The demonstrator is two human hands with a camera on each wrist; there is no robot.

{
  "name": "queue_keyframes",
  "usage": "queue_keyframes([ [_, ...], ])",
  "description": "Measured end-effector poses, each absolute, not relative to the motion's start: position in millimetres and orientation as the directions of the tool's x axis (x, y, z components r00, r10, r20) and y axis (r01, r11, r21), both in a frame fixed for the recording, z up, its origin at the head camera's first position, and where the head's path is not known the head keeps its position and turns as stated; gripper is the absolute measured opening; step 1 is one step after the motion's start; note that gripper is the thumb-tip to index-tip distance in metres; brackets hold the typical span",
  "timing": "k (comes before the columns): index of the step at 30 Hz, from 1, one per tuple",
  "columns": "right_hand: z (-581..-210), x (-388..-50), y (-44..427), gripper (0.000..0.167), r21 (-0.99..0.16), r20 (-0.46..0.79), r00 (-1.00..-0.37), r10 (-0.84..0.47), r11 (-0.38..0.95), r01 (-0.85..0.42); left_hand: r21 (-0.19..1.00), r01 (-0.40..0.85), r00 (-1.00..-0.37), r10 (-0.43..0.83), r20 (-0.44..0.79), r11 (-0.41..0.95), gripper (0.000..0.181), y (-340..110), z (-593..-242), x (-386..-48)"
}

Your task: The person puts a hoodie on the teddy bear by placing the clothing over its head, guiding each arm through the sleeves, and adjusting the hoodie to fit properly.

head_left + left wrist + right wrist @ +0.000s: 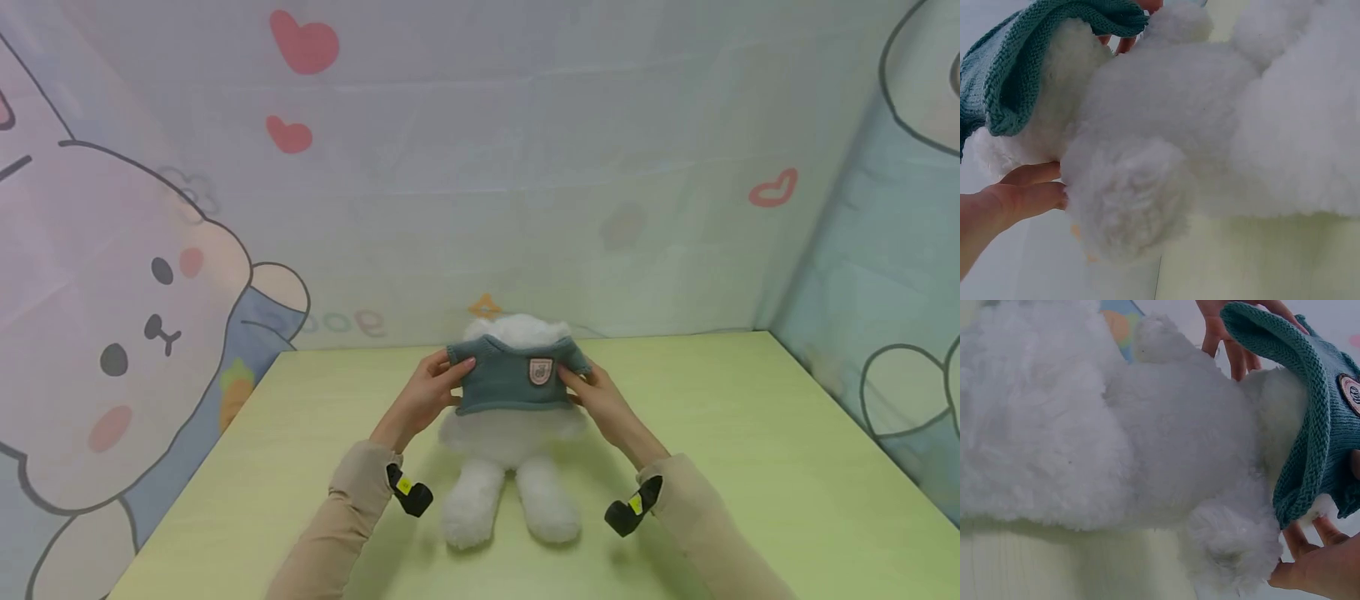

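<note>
A small teal knitted sweater (502, 379) with a pale badge on its chest lies over the head of a white plush toy (468, 500). The top of the toy's head shows above the neckline, and its body and legs below the hem. My left hand (431, 390) holds the sweater's left side, thumb on the front. On the opposite side my right hand (600, 400) grips it, also thumb in front. In the left wrist view, fingers (1038, 187) reach behind the plush head under the knitted hem. The toy's face is hidden.
The toy sits on a pale yellow-green table (712, 417). Behind it hangs a cloth backdrop (525, 167) printed with hearts and cartoon animals. A black wrist camera (408, 492) is strapped by the left sleeve, another camera (633, 507) by the right.
</note>
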State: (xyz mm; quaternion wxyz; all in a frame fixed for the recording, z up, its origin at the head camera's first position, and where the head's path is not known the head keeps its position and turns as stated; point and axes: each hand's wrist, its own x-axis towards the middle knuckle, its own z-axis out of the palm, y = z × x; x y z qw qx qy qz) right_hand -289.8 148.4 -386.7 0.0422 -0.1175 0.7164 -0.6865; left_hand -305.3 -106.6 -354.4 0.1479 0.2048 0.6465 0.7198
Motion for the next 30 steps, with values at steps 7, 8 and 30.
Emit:
queue_keyframes([
  [7,-383,-284,182,0.059,-0.991,0.127,-0.975,-0.184,0.029,-0.134,0.984,0.041,-0.871,0.476,0.119,-0.171,0.011,-69,-362,-303],
  [8,-382,-283,185,0.059,-0.99,0.13,-0.975,-0.182,0.032,-0.138,0.983,0.034,-0.87,0.478,0.118,-0.181,0.012,-65,-363,-302],
  [30,-371,-283,211,0.046,-0.966,0.245,-0.945,-0.214,0.023,-0.256,0.995,0.089,-0.883,0.458,0.104,-0.055,0.04,-47,-351,-304],
])
